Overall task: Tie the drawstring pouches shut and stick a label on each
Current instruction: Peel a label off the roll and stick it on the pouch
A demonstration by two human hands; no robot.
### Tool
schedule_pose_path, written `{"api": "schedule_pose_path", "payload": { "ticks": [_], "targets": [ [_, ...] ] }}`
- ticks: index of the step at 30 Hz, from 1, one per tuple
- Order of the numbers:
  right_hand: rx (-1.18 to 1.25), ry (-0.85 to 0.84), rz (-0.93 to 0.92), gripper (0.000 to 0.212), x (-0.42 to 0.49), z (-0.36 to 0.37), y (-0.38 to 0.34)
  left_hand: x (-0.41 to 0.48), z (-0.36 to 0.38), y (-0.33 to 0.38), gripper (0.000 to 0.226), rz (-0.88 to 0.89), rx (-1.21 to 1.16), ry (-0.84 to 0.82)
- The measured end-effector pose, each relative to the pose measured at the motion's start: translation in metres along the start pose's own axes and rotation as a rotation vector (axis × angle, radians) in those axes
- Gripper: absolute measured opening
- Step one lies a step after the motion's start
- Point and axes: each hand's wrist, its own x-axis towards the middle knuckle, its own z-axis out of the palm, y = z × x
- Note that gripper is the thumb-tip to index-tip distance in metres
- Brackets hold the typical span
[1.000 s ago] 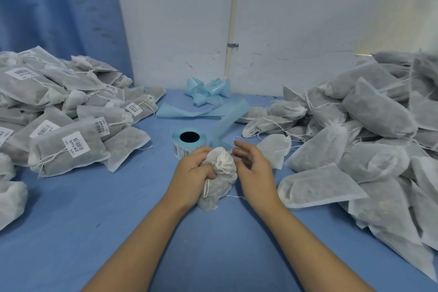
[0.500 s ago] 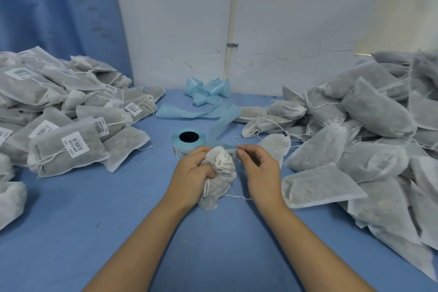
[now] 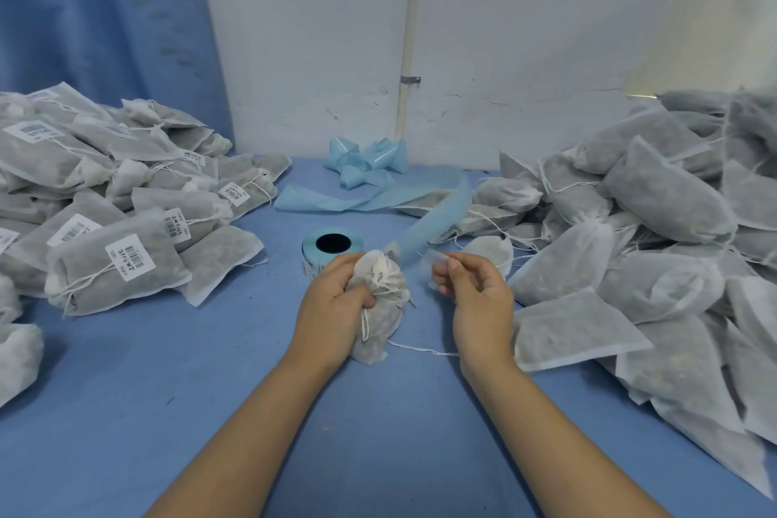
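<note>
A: While the left hand (image 3: 336, 307) grips the pouch (image 3: 384, 324) round its gathered neck, what does the right hand (image 3: 479, 299) hold?

B: It pinches a small white label (image 3: 433, 263) between thumb and forefinger, just to the right of the pouch's mouth and apart from it. The label is blurred, so I cannot read any print.

A: Where does the pouch sit?

B: Near the middle of the blue table (image 3: 210, 391). Its bottom rests on the surface and its bunched top points up and away. A loose string (image 3: 420, 349) trails from it across the table toward the right wrist.

A: And the roll?

B: The roll (image 3: 332, 250) stands on its end just behind the left knuckles. Whether it touches them I cannot tell. A blue backing strip (image 3: 441, 214) slants up to the right from beside it, blurred.

A: What lies around?

B: On the left is a labelled heap (image 3: 117, 265) of pouches with barcode stickers facing up. On the right is a bigger plain heap (image 3: 630, 257). A crumpled strip (image 3: 366, 164) lies at the back against the wall (image 3: 525, 55).
</note>
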Motion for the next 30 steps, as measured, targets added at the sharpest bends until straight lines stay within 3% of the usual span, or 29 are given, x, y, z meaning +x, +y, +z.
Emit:
{"api": "schedule_pose_path", "payload": {
  "ticks": [8, 13, 17, 21, 25, 30],
  "targets": [
    [0.067, -0.025, 0.008, 0.016, -0.006, 0.002, -0.006, 0.001, 0.000, 0.001, 0.055, 0.015, -0.016, 0.012],
    [0.135, -0.244, -0.047, 0.042, -0.014, 0.005, -0.010, 0.002, 0.001, 0.006, 0.036, -0.024, -0.206, 0.068],
    [-0.034, -0.445, -0.206, 0.044, -0.020, 0.006, -0.009, 0.004, 0.001, 0.004, 0.032, -0.095, -0.328, 0.102],
    [-0.299, -0.532, -0.342, 0.045, -0.023, 0.005, -0.008, 0.005, 0.001, 0.002, 0.030, -0.135, -0.363, 0.099],
    [-0.610, -0.508, -0.511, 0.046, -0.024, 0.005, -0.007, 0.004, 0.001, 0.003, 0.030, -0.127, -0.399, 0.072],
    [-0.771, -0.441, -0.609, 0.056, -0.027, 0.006, -0.014, 0.002, 0.003, 0.009, 0.023, -0.139, -0.454, 0.056]
  ]
}}
